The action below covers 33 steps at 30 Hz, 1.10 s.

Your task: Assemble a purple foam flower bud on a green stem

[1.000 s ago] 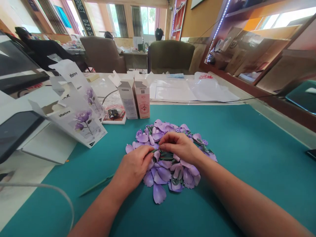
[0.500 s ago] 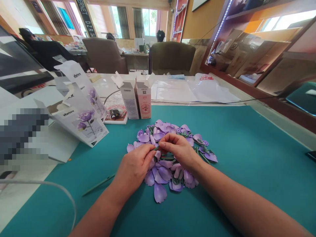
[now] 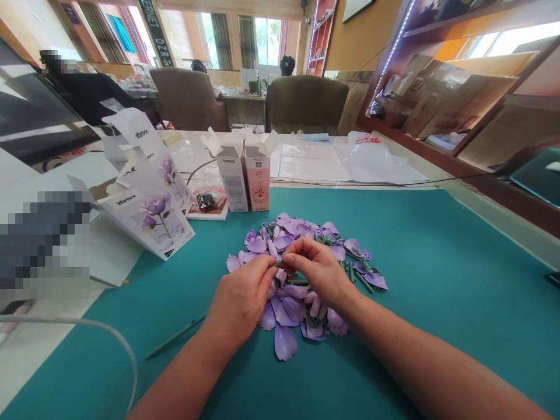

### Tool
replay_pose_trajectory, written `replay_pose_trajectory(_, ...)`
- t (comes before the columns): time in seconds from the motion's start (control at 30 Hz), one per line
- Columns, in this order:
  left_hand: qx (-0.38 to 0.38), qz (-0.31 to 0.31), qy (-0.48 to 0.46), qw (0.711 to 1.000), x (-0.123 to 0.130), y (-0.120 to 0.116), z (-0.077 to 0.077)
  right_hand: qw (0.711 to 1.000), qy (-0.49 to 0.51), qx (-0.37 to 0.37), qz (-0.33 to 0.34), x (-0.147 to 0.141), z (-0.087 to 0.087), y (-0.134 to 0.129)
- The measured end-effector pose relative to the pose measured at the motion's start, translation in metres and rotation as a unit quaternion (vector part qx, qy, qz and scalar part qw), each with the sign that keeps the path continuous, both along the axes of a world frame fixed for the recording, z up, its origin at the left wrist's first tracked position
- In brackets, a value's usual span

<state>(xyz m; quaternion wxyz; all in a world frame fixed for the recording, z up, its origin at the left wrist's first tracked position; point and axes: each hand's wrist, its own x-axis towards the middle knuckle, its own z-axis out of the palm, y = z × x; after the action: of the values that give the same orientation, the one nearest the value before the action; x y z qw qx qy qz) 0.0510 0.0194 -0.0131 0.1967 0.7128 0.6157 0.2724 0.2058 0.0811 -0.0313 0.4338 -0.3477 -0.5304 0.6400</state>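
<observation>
Above a heap of purple plastic petals (image 3: pixel 286 309), my left hand (image 3: pixel 245 291) pinches a small green stem piece (image 3: pixel 277 263). My right hand (image 3: pixel 317 265) meets it fingertip to fingertip, its thumb and forefinger closed on the other end of that piece. The fingers cover most of it. Green stem rods (image 3: pixel 363 282) and leaf-like parts lie mixed in with the petals. A longer green stem (image 3: pixel 175 336) rests on the mat to the left, partly behind my left forearm.
A green mat (image 3: pixel 420 262) covers the table. Opened white flower boxes (image 3: pixel 151 219) lean at the left, two upright cartons (image 3: pixel 258 181) stand at the back, and a white cable (image 3: pixel 100 329) loops at the lower left. Chairs and people are beyond.
The view has shifted very slightly. Both hands stay together at the green stem piece, with hardly any movement of the fingers.
</observation>
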Motion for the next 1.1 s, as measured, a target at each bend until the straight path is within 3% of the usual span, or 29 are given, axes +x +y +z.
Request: replay_pose_trajectory(1.1, 0.013, 0.013, 0.022, 1.000, 0.0053, -0.0002, 0.0006, 1.000, 0.019, -0.001, -0.006, -0.0041, -0.0004, -0.0056)
